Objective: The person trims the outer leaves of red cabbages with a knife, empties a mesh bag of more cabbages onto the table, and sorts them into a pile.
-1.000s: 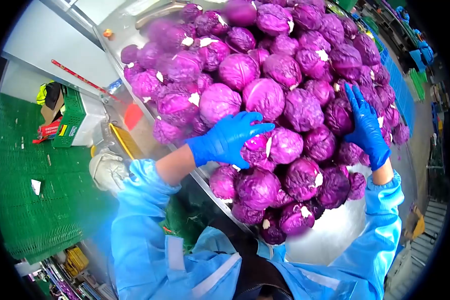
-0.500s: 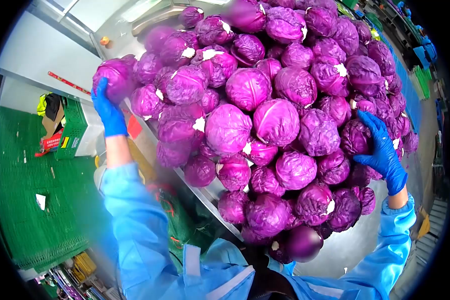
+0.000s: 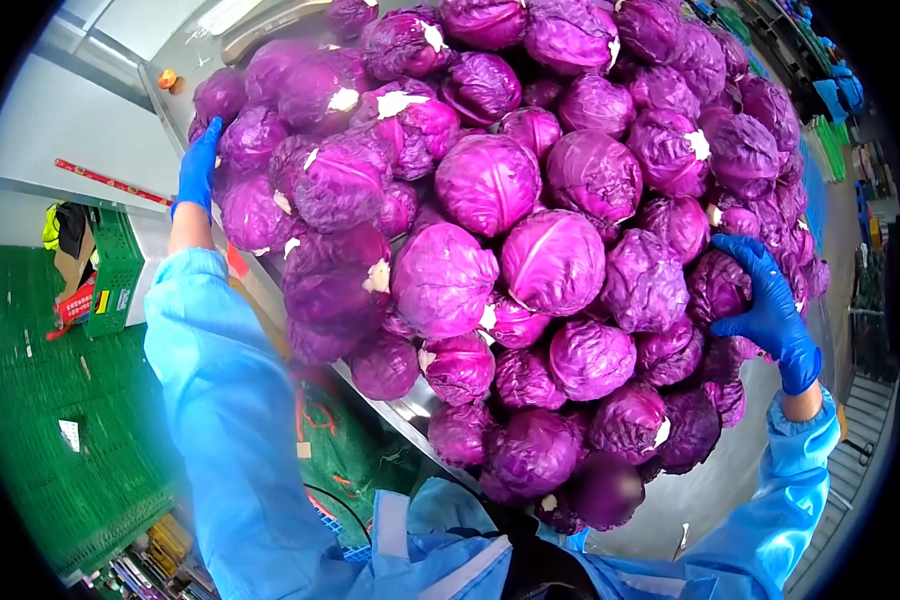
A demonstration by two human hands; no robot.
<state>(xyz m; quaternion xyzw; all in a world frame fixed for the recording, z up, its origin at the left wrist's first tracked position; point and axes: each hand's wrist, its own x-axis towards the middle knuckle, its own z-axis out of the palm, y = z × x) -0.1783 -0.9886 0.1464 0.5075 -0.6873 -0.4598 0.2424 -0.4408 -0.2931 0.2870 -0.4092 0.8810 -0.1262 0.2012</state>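
Observation:
A large heap of purple-red cabbages fills the middle of the view, with pale cut stems showing on several. At the heap's left edge, my left hand in a blue glove has its fingers stretched out, pointing away from me. Its fingertips are right at the near side of a red cabbage, and another cabbage lies just to their right. On the right side, my gloved right hand curls around a cabbage, fingers over its top and thumb on its near side.
The heap lies on a metal table, whose near edge runs diagonally in front of me. A small orange-brown object sits at the back left. Green mesh flooring and a green crate are on the left. Blue and green items stand at the far right.
The cabbage at my left hand has shifted away, toward the back of the heap, and my left fingers have straightened. My right hand stays on its cabbage. The whole view has shifted slightly.

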